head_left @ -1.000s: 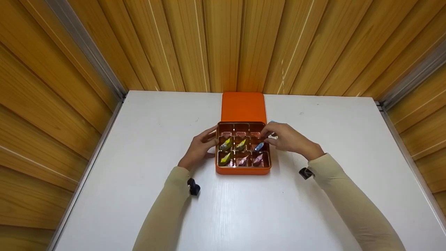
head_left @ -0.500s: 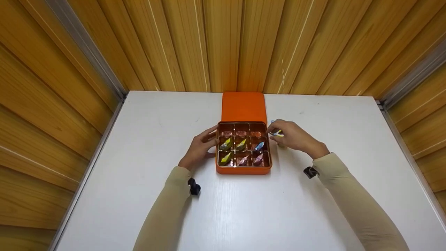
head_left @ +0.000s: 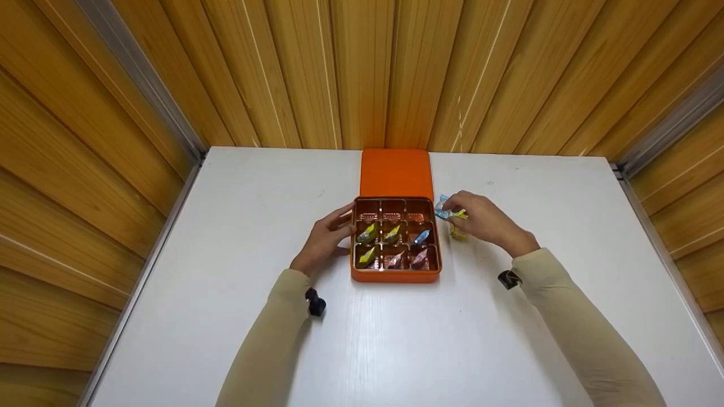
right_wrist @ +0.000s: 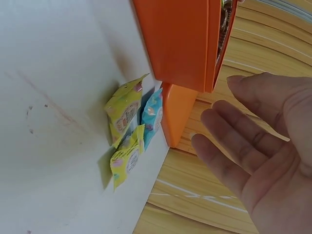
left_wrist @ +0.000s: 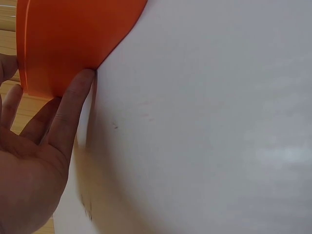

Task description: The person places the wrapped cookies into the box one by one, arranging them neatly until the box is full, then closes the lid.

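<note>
The right hand (head_left: 483,219) has moved off the orange box (head_left: 395,277) toward the right, its fingers loosely extended and holding nothing, near two yellow candies (right_wrist: 124,109) and a blue candy (right_wrist: 152,116) on the white surface (head_left: 362,345). That appears to leave it free beside candies still outside the box. Inside, six wrapped candies (head_left: 419,259) lie one per compartment in the middle and near rows. The left hand (head_left: 320,243), fingers mostly straight, rests against the box's left side.
</note>
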`<state>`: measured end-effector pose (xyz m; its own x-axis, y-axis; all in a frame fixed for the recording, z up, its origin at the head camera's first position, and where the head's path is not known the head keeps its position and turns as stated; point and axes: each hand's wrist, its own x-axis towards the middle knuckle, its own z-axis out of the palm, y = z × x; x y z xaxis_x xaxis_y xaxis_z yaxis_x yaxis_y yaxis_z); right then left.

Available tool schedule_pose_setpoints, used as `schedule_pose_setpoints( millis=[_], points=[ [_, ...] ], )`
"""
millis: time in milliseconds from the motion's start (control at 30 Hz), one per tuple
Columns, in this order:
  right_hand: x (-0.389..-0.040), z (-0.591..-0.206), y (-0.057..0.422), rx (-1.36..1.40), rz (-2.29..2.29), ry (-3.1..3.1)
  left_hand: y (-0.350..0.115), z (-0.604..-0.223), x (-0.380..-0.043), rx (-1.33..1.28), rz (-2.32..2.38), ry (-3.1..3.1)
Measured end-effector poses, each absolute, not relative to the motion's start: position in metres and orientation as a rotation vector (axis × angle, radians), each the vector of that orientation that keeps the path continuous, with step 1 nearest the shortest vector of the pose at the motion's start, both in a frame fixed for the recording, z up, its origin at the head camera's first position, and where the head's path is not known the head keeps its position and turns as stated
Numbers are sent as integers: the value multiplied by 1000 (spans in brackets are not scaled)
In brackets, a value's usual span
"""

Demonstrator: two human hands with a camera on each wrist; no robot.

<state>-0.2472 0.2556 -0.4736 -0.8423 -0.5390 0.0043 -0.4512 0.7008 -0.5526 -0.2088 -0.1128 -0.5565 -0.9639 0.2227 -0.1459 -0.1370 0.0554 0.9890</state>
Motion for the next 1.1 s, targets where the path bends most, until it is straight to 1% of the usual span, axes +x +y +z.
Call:
schedule_pose_setpoints(
  millis=[267,733,1100],
  points=[
    [-252,-479,267,-762,-778,2812,-113,-556,-208,97,1993,2078],
    [-265,-497,290,-590,-787,2827,-114,-557,-209,114,2015,2059],
    [-273,-509,297,-529,-782,2780,-113,-557,-209,103,2008,2079]
  ],
)
